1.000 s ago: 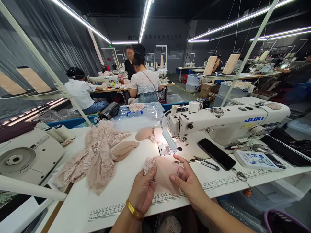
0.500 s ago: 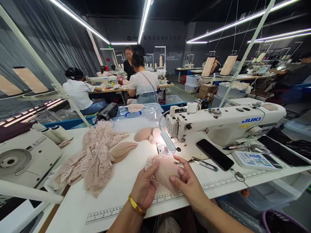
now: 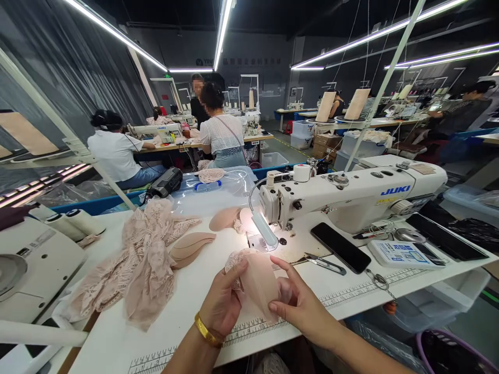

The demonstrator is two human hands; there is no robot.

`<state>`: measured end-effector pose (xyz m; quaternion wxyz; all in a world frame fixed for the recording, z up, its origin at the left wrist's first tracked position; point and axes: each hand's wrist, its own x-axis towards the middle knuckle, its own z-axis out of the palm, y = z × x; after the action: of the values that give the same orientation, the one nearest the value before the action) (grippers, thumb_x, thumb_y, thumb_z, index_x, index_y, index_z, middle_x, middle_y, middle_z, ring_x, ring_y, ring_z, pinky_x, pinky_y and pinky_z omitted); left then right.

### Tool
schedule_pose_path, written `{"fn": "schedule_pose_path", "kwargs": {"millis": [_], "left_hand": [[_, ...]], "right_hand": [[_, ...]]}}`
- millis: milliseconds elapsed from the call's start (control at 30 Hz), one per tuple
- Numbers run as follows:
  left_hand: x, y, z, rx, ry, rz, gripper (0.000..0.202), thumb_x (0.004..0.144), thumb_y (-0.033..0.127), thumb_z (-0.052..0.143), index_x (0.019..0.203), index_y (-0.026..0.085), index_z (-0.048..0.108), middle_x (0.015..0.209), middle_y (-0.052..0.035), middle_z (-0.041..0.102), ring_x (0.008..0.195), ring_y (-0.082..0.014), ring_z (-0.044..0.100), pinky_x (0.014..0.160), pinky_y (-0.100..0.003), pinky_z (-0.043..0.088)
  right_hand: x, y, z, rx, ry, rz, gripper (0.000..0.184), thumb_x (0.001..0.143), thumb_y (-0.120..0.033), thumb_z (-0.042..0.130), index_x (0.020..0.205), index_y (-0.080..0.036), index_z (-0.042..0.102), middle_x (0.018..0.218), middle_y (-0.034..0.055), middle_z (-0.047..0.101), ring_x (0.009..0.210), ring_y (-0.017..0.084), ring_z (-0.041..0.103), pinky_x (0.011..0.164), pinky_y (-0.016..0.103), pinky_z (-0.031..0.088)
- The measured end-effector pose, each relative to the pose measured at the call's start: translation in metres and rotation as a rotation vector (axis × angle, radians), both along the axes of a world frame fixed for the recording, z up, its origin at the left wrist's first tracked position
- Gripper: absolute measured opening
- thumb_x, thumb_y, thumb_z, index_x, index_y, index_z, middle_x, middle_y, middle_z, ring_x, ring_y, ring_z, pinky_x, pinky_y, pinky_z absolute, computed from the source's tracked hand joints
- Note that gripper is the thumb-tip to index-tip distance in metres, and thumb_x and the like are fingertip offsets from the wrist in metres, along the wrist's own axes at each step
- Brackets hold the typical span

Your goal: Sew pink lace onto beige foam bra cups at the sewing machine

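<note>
My left hand [image 3: 223,304] and my right hand [image 3: 304,306] both grip a beige foam cup with a strip of lace [image 3: 255,278], held just above the white table's [image 3: 187,311] front edge. The left thumb presses the lace side, while the right fingers pinch the cup's right edge. A white JUKI sewing machine [image 3: 351,195] stands behind, its lamp [image 3: 265,231] lit over the needle plate. To the left lie a pile of beige lace pieces [image 3: 140,259] and stacked foam cups [image 3: 191,244].
Thread snips [image 3: 323,264], a black phone [image 3: 340,247], a control panel [image 3: 401,253] and a tablet [image 3: 444,236] lie right of the needle. Another machine [image 3: 27,259] is at the left. Other people sit at tables behind. A purple bin [image 3: 452,356] is at lower right.
The view has shifted slightly, so everything sits further left in frame. My hands have turned the cup a little while keeping hold of it.
</note>
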<state>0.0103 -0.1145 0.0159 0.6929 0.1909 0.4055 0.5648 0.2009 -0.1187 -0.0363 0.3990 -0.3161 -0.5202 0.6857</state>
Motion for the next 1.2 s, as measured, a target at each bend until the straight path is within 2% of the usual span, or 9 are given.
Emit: {"fn": "schedule_pose_path", "kwargs": {"millis": [233,333,433,500,533,600,700,900,1200], "left_hand": [[0.002,0.004,0.000,0.011,0.060,0.018,0.038,0.066,0.035,0.092,0.095,0.014,0.079,0.092,-0.0099,0.078,0.087,-0.0266,0.071,0.080,-0.034,0.057],[-0.006,0.001,0.010,0.088,0.120,-0.119,0.037,0.069,0.042,0.089,0.093,0.015,0.080,0.090,-0.0114,0.077,0.084,-0.0274,0.070,0.077,-0.035,0.056],[-0.015,-0.002,0.027,0.406,0.405,-0.561,0.028,0.075,0.041,0.084,0.093,0.020,0.080,0.092,-0.0107,0.076,0.085,-0.0295,0.068,0.078,-0.038,0.053],[-0.017,0.005,0.034,0.780,0.785,-0.881,0.007,0.079,0.026,0.077,0.086,0.024,0.078,0.091,-0.0078,0.075,0.085,-0.0272,0.067,0.088,-0.041,0.049],[-0.017,0.011,0.034,0.960,0.993,-0.970,0.009,0.078,0.016,0.073,0.080,0.024,0.076,0.093,-0.0065,0.074,0.088,-0.0264,0.066,0.095,-0.044,0.045],[-0.014,0.031,0.027,1.212,1.329,-1.017,0.023,0.069,0.002,0.065,0.073,0.023,0.071,0.101,-0.0045,0.073,0.097,-0.0259,0.064,0.106,-0.048,0.034],[-0.012,0.064,0.009,1.263,1.504,-1.013,0.023,0.063,0.000,0.066,0.070,0.022,0.069,0.113,-0.0038,0.069,0.102,-0.0248,0.063,0.108,-0.045,0.029],[-0.015,0.086,0.001,1.169,1.480,-1.058,0.015,0.068,0.007,0.071,0.069,0.022,0.071,0.115,-0.0037,0.067,0.095,-0.0220,0.063,0.100,-0.042,0.029],[-0.017,0.087,0.001,1.179,1.447,-0.976,0.015,0.067,0.007,0.069,0.064,0.021,0.067,0.110,-0.0022,0.070,0.086,-0.0202,0.063,0.094,-0.037,0.030]], "right_hand": [[0.002,-0.004,0.002,0.018,-0.063,0.034,0.091,0.086,-0.036,0.079,0.158,-0.033,0.024,0.081,-0.0062,0.052,0.074,0.015,0.051,0.076,0.031,0.043],[0.014,-0.001,0.004,0.094,-0.145,0.070,0.093,0.089,-0.032,0.075,0.160,-0.034,0.015,0.085,-0.0042,0.057,0.079,0.017,0.056,0.080,0.033,0.045],[0.028,0.022,0.007,0.442,-0.268,0.008,0.081,0.094,-0.028,0.067,0.159,-0.034,0.019,0.104,0.0028,0.065,0.092,0.021,0.062,0.088,0.038,0.046],[0.035,0.049,0.009,0.837,-0.391,0.004,0.053,0.098,-0.025,0.058,0.149,-0.030,0.041,0.103,0.0053,0.069,0.095,0.022,0.061,0.089,0.040,0.045],[0.036,0.065,0.009,0.918,-0.416,0.025,0.034,0.099,-0.023,0.056,0.131,-0.031,0.058,0.099,0.0041,0.071,0.094,0.023,0.059,0.089,0.040,0.043],[0.035,0.097,0.009,1.145,-0.569,0.103,0.022,0.100,-0.018,0.049,0.097,-0.028,0.069,0.094,0.0036,0.072,0.088,0.021,0.055,0.084,0.038,0.040],[0.030,0.129,0.004,1.449,-0.799,0.135,0.030,0.101,-0.015,0.046,0.081,-0.025,0.067,0.082,0.0018,0.069,0.082,0.019,0.050,0.075,0.033,0.036],[0.041,0.136,-0.003,1.426,-0.837,0.116,0.032,0.086,0.002,0.047,0.085,-0.023,0.067,0.096,-0.0006,0.074,0.088,0.017,0.056,0.078,0.030,0.038],[0.045,0.139,-0.006,1.309,-0.841,0.071,0.030,0.094,-0.006,0.051,0.099,-0.027,0.073,0.100,0.0004,0.076,0.088,0.019,0.058,0.085,0.032,0.042]]}}
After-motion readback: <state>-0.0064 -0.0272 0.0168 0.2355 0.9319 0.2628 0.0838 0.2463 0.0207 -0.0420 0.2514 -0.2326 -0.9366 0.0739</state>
